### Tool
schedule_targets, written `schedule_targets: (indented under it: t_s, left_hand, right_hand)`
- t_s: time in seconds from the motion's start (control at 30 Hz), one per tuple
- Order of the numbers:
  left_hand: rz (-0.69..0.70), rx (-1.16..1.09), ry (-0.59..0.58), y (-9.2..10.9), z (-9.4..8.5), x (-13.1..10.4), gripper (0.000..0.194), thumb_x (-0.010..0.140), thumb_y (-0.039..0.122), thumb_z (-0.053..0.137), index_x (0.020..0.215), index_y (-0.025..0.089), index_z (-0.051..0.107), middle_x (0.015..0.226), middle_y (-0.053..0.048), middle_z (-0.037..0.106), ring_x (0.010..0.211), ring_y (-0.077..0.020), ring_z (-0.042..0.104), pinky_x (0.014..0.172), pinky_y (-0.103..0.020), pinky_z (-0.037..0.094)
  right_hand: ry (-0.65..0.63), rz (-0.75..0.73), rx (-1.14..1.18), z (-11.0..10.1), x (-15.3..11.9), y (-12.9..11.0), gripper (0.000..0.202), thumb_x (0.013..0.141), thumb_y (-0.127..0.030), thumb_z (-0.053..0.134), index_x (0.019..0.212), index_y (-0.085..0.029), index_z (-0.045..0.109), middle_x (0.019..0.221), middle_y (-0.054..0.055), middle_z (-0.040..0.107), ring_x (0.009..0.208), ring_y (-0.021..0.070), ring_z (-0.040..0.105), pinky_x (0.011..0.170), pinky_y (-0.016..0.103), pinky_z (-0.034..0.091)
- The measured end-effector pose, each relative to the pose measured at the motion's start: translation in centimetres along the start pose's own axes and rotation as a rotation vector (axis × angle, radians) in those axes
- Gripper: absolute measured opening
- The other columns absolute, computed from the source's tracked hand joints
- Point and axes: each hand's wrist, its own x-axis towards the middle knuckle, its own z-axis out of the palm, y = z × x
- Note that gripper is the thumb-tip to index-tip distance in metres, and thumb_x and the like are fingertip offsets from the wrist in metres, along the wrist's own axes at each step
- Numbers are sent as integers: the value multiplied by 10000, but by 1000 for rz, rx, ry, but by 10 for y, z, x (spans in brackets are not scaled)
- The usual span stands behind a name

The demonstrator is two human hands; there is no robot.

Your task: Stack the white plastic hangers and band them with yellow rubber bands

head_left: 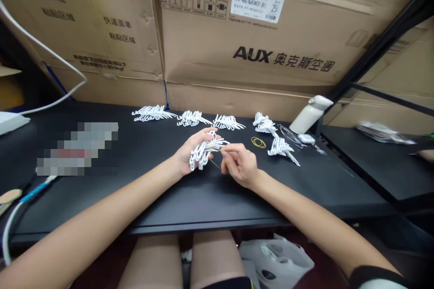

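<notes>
A bundle of white hooks (202, 152) is gripped in my left hand (184, 157), held just above the black table, with the curved ends facing left and down. Against the bundle's right side, my right hand (241, 165) pinches a thin yellow rubber band (215, 163), part of which runs over the shafts; how far it goes round them is hidden. Behind my hands lie more hook bundles, one at the left (153, 113), others nearer the middle. To the right are further hook bundles (280, 147) and some loose yellow rubber bands (258, 142).
Large cardboard boxes (210, 49) stand along the table's back. At the right are a white bottle (309, 115), a small white case (305, 139) and a black metal frame (376, 54). A pixelated object (77, 149) lies left, near a white cable (10, 221). A plastic bag (288, 259) is below.
</notes>
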Motion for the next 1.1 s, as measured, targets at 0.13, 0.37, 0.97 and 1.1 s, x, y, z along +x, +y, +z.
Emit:
schedule_targets:
  t_s: [0.13,0.37,0.97,1.1]
  left_hand:
    - [-16,31,-23,-4,0,2,280,690,92,615,963,140,575,797,-34,635,543,-114,602,389,-184,498]
    - [-20,85,23,-6,-2,5,282,685,116,640,960,148,586,783,-29,638,525,-107,591,383,-183,490]
    - [-91,233,-80,-11,-3,3,298,662,180,699,948,150,620,770,-44,650,536,-114,586,468,-205,492]
    - [-57,260,-63,-10,-4,3,321,678,210,718,981,158,629,748,-39,652,523,-113,582,470,-213,495]
  right_hand:
    - [6,-26,-88,-9,2,0,112,881,-239,496,960,-211,570,490,-39,572,404,101,532,477,213,454]
    - [45,210,-57,-19,10,-8,97,846,-266,562,891,-216,632,462,-45,543,377,94,455,449,238,390]
    - [11,881,864,-12,21,8,235,751,-368,673,760,-163,558,391,-108,367,336,40,298,358,175,269]
    - [-55,989,1061,-11,20,16,286,744,-346,673,621,-171,483,482,-69,392,421,58,355,392,189,312]
